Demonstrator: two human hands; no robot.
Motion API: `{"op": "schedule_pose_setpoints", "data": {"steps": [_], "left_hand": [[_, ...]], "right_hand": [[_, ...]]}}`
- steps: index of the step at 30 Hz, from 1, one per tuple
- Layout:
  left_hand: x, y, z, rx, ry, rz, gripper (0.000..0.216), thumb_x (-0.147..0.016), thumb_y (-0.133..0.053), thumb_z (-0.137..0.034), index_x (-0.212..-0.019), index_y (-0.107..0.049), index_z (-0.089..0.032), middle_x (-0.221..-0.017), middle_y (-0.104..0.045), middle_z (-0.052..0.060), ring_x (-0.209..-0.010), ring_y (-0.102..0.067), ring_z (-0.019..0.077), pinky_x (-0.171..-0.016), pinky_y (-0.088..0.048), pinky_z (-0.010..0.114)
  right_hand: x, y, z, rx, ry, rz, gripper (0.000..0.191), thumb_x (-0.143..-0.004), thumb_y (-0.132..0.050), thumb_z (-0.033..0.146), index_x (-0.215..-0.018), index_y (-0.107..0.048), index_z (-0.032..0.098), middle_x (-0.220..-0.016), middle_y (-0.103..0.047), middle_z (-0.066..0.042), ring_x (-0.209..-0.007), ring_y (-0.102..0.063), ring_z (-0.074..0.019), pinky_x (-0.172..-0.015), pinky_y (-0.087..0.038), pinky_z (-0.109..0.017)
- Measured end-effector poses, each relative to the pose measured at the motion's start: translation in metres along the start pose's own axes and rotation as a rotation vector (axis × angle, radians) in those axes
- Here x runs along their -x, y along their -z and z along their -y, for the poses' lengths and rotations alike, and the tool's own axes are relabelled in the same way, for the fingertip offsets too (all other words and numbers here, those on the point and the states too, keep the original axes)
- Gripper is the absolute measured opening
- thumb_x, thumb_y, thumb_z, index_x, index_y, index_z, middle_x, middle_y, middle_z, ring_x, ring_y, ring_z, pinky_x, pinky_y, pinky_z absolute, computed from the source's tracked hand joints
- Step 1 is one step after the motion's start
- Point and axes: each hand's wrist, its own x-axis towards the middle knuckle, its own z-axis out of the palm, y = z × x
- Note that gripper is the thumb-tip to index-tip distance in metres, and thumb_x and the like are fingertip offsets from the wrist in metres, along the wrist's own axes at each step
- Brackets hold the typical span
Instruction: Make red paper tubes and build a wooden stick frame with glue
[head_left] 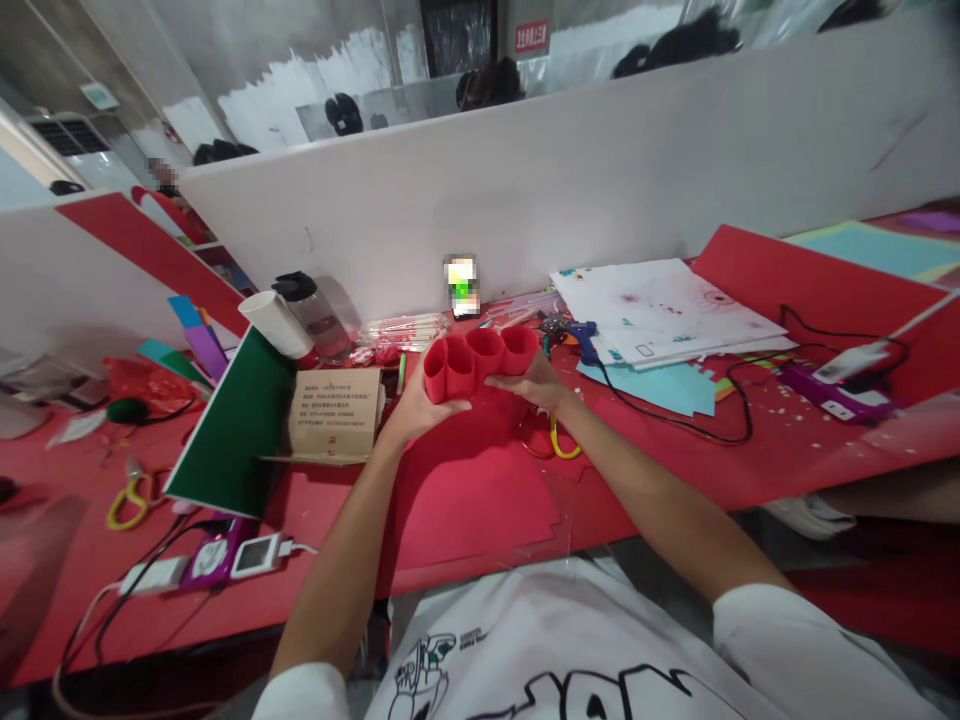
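Several red paper tubes [481, 362] stand side by side in a row, their round mouths facing up. My left hand [426, 405] grips the row at its left end, thumb across the front. At the right end my right hand [536, 385] holds the same row, its thumb also along the front. Beneath them a red paper sheet [472, 500] lies on the red table. Yellow-and-red-handled scissors [564, 440] lie just under my right wrist, partly hidden. The far fingers of both hands are hidden behind the tubes.
A cardboard box [335, 415] and a green board [232, 430] stand at the left. Behind are a water bottle [319, 315] and a phone [463, 285] against the white partition [525, 190]. A blue glue gun [581, 335], white sheets [660, 305] and power strips [840, 392] lie right.
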Motion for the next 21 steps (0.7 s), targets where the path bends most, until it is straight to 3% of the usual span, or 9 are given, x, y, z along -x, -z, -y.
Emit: {"op": "schedule_pose_setpoints", "data": {"steps": [4,8,13,21], "left_hand": [[0.001,0.011,0.003,-0.047,0.099,0.201,0.081,-0.067,-0.089,-0.051,-0.134,-0.060,-0.017,-0.135,-0.066,0.017,-0.129,-0.059,0.0392,-0.113,-0.046,0.055],[0.001,0.017,0.004,-0.025,0.127,0.271,0.066,-0.071,-0.087,-0.047,-0.127,-0.066,-0.019,-0.128,-0.070,0.013,-0.119,-0.065,0.0348,-0.109,-0.050,0.054],[-0.004,0.011,0.008,0.014,0.118,0.205,0.080,-0.074,-0.085,-0.047,-0.143,-0.053,-0.020,-0.139,-0.063,0.014,-0.129,-0.060,0.0350,-0.112,-0.048,0.049],[-0.010,-0.006,0.021,-0.070,0.098,-0.089,0.082,-0.083,-0.076,-0.051,-0.150,-0.042,-0.020,-0.150,-0.053,0.015,-0.138,-0.053,0.0306,-0.118,-0.040,0.044]], "right_hand": [[-0.001,0.002,0.003,-0.037,-0.004,-0.008,0.048,-0.065,-0.089,0.047,-0.105,-0.071,0.027,-0.111,-0.073,-0.006,-0.109,-0.067,-0.0302,-0.102,-0.055,-0.050],[-0.001,0.002,0.008,-0.103,0.053,0.048,0.073,-0.062,-0.093,0.044,-0.127,-0.063,0.028,-0.129,-0.067,-0.007,-0.124,-0.062,-0.0295,-0.111,-0.050,-0.048],[-0.001,-0.007,0.009,-0.117,0.046,0.081,0.087,-0.064,-0.093,0.045,-0.141,-0.054,0.032,-0.151,-0.052,-0.007,-0.138,-0.052,-0.0296,-0.118,-0.043,-0.047],[-0.005,-0.019,-0.003,-0.146,-0.106,-0.094,0.097,-0.067,-0.086,0.054,-0.150,-0.041,0.031,-0.137,-0.062,-0.008,-0.120,-0.064,-0.0272,-0.106,-0.053,-0.047]]}}
